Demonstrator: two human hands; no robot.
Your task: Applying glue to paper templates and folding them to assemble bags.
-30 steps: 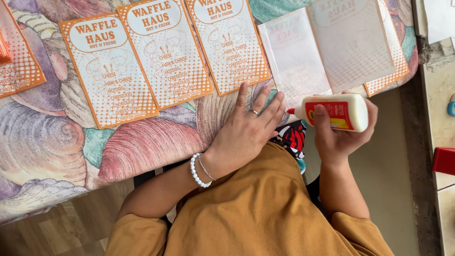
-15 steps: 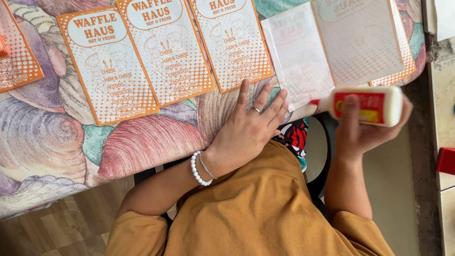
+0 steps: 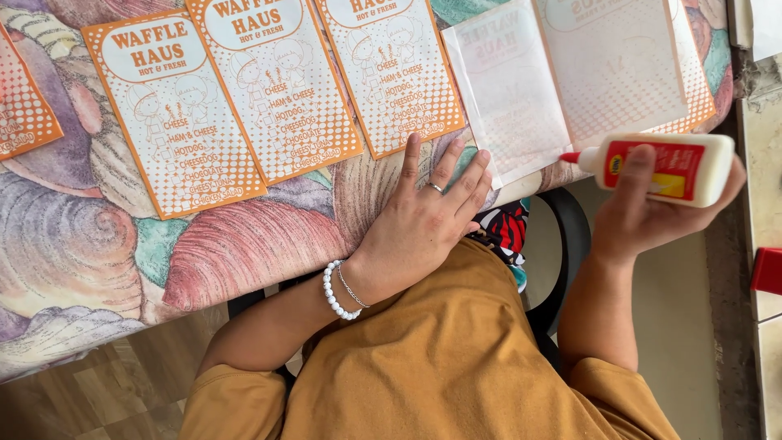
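Gripping the glue bottle [image 3: 664, 169], the right hand [image 3: 643, 216] has its fingers clamped around the white body, thumb across the red and yellow label. The bottle lies horizontal off the tabletop edge, its red nozzle aimed at the face-down sheet [image 3: 509, 106] and stopping just short of that sheet's near corner.

The left hand [image 3: 423, 220] lies palm down on the tabletop [image 3: 244, 244], just below the face-down sheet. Its fingers [image 3: 456, 163] are spread apart and hold nothing; their tips touch the sheet's lower edge. A ring sits on one finger, and a white bead bracelet [image 3: 336, 291] circles the wrist.

Left of the face-down sheet, three orange-and-white printed cards [image 3: 273, 90] lie face up in a row. Right of the sheet, a second pale sheet [image 3: 611, 65] lies overlapping it. The tabletop carries a shell-patterned cloth. A black chair [image 3: 570, 244] shows below the sheet.
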